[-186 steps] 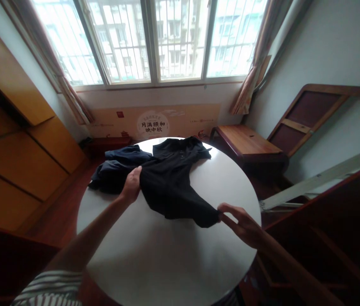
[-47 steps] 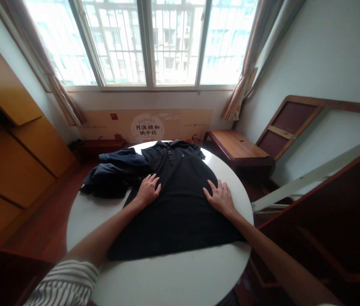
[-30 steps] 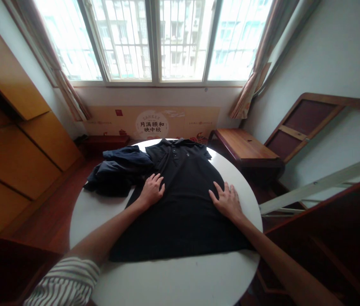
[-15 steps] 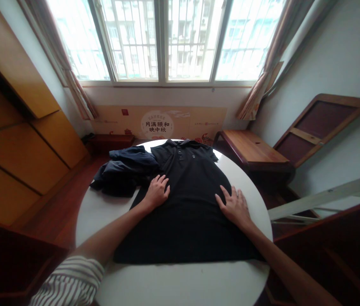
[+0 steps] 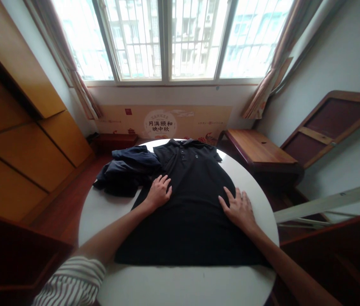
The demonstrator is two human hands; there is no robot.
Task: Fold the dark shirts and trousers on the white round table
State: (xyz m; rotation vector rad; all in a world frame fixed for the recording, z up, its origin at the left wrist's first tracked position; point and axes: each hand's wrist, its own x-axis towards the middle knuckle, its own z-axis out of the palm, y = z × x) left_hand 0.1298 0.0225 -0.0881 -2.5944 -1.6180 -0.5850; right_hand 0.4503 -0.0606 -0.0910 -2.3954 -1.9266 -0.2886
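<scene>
In the head view, one black polo shirt [image 5: 192,233] lies spread face up on the one round white counter [image 5: 186,284], and the step in hand looks like smoothing it flat: the left hand [image 5: 159,192] and right hand [image 5: 239,208] rest near its side edges, fingers loosely spread and gripping nothing. The next move probably calls for pinching an edge of the cloth; beside the shirt sits one heap of dark clothes [image 5: 129,165] (how many pieces, I cannot tell).

Looks like matt cloth on blk shirt [image 5: 191,216], ditto navy garments [image 5: 127,170] at approx 10 o'clock from it, smooth gloss on wht tabletop [image 5: 183,284] at 6, wood w/ slight sheen on bench [image 5: 258,146] at 2.
</scene>
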